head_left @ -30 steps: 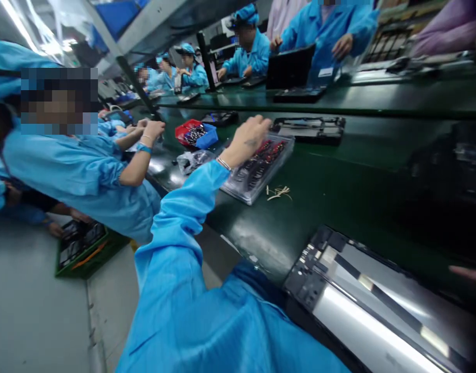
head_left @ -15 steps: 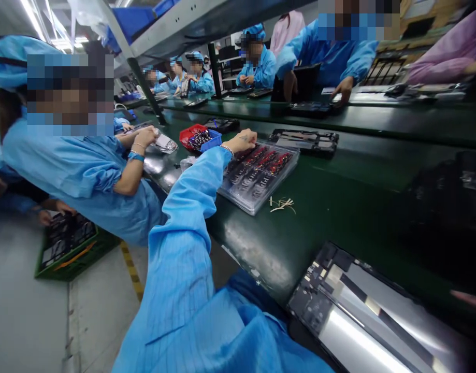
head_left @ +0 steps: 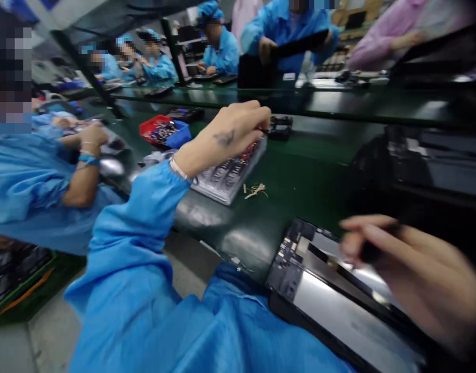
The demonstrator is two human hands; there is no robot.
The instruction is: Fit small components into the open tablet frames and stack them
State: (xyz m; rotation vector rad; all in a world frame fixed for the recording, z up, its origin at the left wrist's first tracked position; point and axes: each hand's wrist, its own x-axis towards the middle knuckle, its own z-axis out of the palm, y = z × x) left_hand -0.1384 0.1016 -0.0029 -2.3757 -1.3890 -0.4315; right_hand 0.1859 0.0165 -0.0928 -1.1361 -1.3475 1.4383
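My left hand (head_left: pixel 230 129) is raised over a clear plastic tray (head_left: pixel 212 192) of small dark and red parts, and hides much of it. Its fingers are curled and pinched together at the tray's far right side; a tiny part may be between the fingertips, too small to name. Low on the right, my right hand (head_left: pixel 416 269) is blurred by motion above an opened tablet-like device (head_left: pixel 331 316) with silver panels and a dark ribbon. Thumb and fingers close around something dark that I cannot make out.
Thin pale strips (head_left: pixel 255 190) lie on the green bench right of the tray. Beyond are a red bin (head_left: pixel 148 129) and a blue bin (head_left: pixel 179 134) of small parts. A co-worker (head_left: pixel 90 171) sits at left. Dark devices (head_left: pixel 435 160) stand at right.
The view has swung right and shifted. My left hand has come off the tray's far part, moving up and toward me. My right hand has come into view over the device.
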